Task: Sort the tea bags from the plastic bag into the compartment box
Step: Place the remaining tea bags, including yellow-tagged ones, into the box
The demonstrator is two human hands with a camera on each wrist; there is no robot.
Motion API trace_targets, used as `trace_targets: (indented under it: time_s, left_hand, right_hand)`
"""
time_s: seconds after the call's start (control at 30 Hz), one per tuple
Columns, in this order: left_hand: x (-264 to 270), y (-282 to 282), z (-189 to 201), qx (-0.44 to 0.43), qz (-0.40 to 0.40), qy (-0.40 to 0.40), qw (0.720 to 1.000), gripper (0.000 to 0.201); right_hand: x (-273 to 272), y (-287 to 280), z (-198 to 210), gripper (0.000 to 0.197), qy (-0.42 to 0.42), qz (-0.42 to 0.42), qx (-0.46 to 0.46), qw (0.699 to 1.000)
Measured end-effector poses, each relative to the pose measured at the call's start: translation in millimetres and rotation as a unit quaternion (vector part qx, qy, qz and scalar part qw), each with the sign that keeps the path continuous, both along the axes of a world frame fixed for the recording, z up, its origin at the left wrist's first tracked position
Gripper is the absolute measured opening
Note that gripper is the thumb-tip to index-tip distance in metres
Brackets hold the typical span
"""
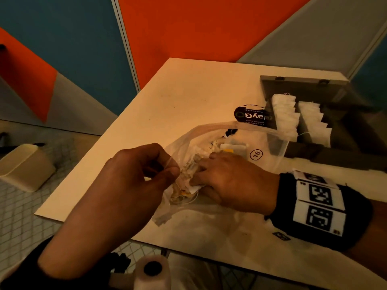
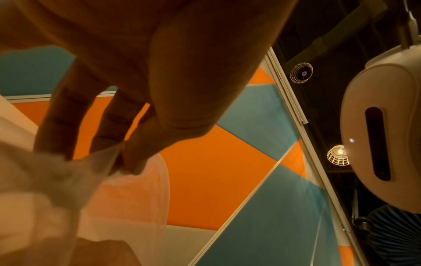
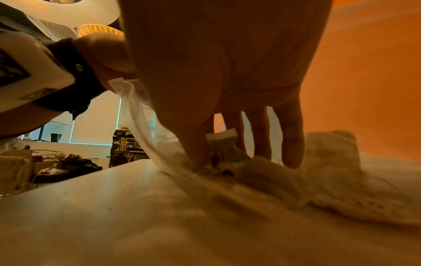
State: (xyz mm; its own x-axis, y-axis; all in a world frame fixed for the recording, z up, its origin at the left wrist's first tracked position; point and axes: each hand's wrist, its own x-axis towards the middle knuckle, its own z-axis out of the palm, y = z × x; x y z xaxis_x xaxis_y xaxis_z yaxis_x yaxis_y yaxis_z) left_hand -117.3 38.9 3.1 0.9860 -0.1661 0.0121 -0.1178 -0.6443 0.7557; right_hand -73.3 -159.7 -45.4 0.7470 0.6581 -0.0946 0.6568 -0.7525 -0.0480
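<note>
A clear plastic bag (image 1: 270,147) lies open on the table, holding a heap of loose tea bags (image 1: 188,185) with strings. My left hand (image 1: 173,170) pinches the bag's rim and holds the mouth up; the left wrist view shows the film (image 2: 136,189) between thumb and fingers (image 2: 107,126). My right hand (image 1: 196,176) is inside the bag, thumb and fingers pinching a white tea bag (image 3: 224,144) that stands up from the heap (image 3: 330,149). The dark compartment box (image 1: 345,139) stands open at the right, with two rows of white tea bags (image 1: 287,116) in it.
A black label (image 1: 249,116) lies between bag and box. The table's (image 1: 188,91) left edge runs diagonally close to my left hand. A beige bin (image 1: 25,166) sits on the floor at the left, a white roll (image 1: 152,268) below the near edge. Partition walls stand behind.
</note>
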Motion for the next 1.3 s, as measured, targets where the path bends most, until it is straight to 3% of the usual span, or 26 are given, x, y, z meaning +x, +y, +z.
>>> trace_targets:
  time_s: [0.1, 0.17, 0.23, 0.37, 0.53, 0.67, 0.73, 0.87, 0.93, 1.1, 1.3]
  left_hand:
    - [-1.1, 2.1, 2.0, 0.0, 0.008, -0.003, 1.0, 0.007]
    - [-1.7, 2.5, 3.1, -0.001, 0.023, -0.007, 1.0, 0.008]
    - [-2.3, 0.7, 5.6, 0.007, 0.051, -0.018, 0.999, 0.008]
    - [-1.9, 1.9, 13.0, 0.016, 0.09, -0.03, 0.995, 0.006]
    - [0.1, 1.4, 17.1, 0.021, 0.127, -0.058, 0.99, 0.008]
    - [-18.9, -29.0, 26.0, -0.022, 0.055, -0.105, 0.993, 0.018]
    - [-28.0, -52.2, 25.1, -0.07, -0.021, -0.057, 0.996, 0.019]
    - [-22.3, -88.4, -9.1, -0.119, -0.171, 0.101, 0.973, 0.01]
    - [-14.2, -92.0, -26.1, -0.13, -0.136, 0.114, 0.976, 0.008]
    - [4.3, -95.3, -41.3, -0.17, 0.031, 0.066, 0.983, 0.007]
    - [17.2, -93.5, -45.3, -0.253, 0.091, 0.061, 0.961, 0.021]
  right_hand:
    - [3.3, -2.2, 5.1, 0.026, 0.001, -0.041, 0.036, 0.999]
    - [9.0, -8.5, 13.0, 0.023, 0.048, -0.097, 0.145, 0.983]
    - [15.4, -18.3, 22.6, 0.025, 0.138, -0.163, 0.245, 0.946]
    - [16.4, -34.6, 32.4, 0.026, 0.269, -0.234, 0.287, 0.889]
    - [11.9, -44.1, 27.5, 0.022, 0.302, -0.305, 0.377, 0.821]
    - [5.4, -38.1, 22.2, 0.023, 0.322, -0.341, 0.406, 0.785]
    - [2.1, -35.3, 20.1, 0.023, 0.324, -0.357, 0.421, 0.768]
    - [-5.4, -37.8, 11.5, 0.014, 0.283, -0.39, 0.443, 0.756]
    - [-9.4, -41.1, 7.0, 0.01, 0.279, -0.398, 0.456, 0.745]
    - [-16.2, -51.9, 0.5, 0.025, 0.265, -0.405, 0.46, 0.744]
    - [-27.2, -49.1, 0.6, 0.015, 0.277, -0.347, 0.454, 0.773]
